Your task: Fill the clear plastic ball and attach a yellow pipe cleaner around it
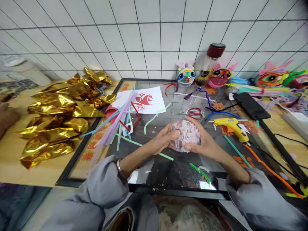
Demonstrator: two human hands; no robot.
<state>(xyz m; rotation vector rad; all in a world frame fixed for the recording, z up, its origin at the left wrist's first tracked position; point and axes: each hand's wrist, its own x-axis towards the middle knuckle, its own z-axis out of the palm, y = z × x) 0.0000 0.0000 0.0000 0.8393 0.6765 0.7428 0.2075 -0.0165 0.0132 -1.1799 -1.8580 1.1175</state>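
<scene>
Between my two hands, above the dark glass panel, is a clear rounded shell covered mostly in pale pink pipe cleaner (190, 132), with some blue and red bits on its left part. My left hand (166, 139) wraps its left side, the thumb lying across the front. On the other side my right hand (204, 141) grips the right edge, with fingers over the top and the thumb below. Just behind lie red-handled scissors (195, 113). A yellow hot glue gun (232, 126) rests to the right of my right hand. The shell's underside is hidden.
Gold foil (72, 109) is heaped at left. Lilac pipe cleaners (115, 122) lie over a white sheet with a red print (144, 99). Along the wall stand a finished animal-face ball (186, 76) and a brown-lidded bottle (211, 61). A black phone (252, 105) lies at right. Another person's hand (8, 117) shows far left.
</scene>
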